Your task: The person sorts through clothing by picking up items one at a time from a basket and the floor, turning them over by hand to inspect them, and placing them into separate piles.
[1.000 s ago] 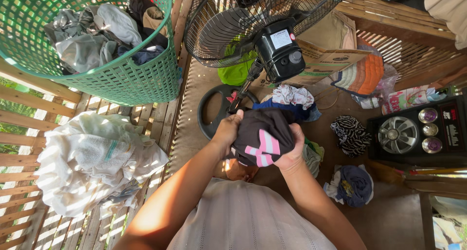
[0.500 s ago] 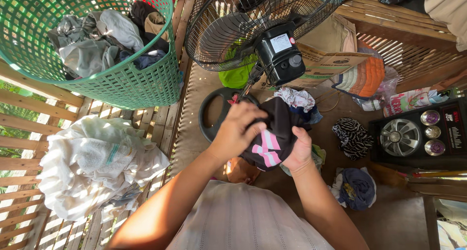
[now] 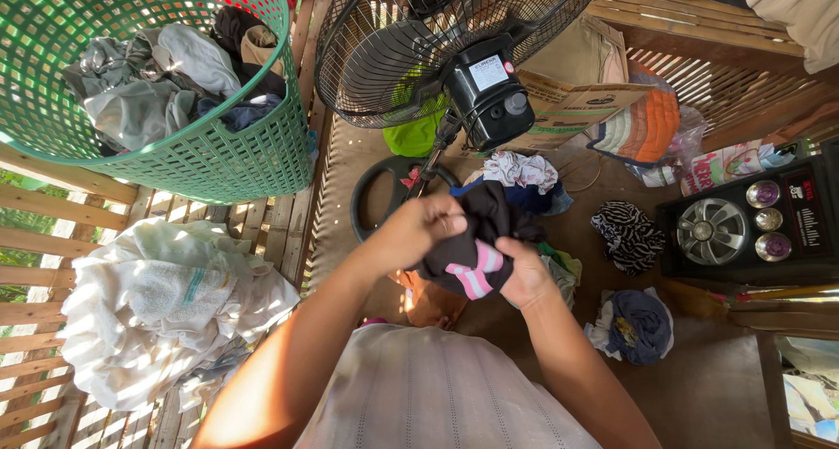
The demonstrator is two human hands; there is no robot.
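Head view, 1 frame.

Garment point(image 3: 476, 255): black with pink-and-white stripes, bunched, held in front of the fan point(image 3: 454, 51) base.
Left hand point(image 3: 419, 231): fingers curled closed on the garment's upper left edge.
Right hand point(image 3: 527, 274): fingers clamped on its lower right, thumb on the stripes.
Basket point(image 3: 218, 165): green mesh, left of the fan; holds grey, white, brown and dark clothes.
White bundle point(image 3: 157, 309): left of the fan, below the basket, on slats.
Clothes heaps: 3, right of the fan base, on the floor.
Speaker point(image 3: 743, 226): far right of the fan.
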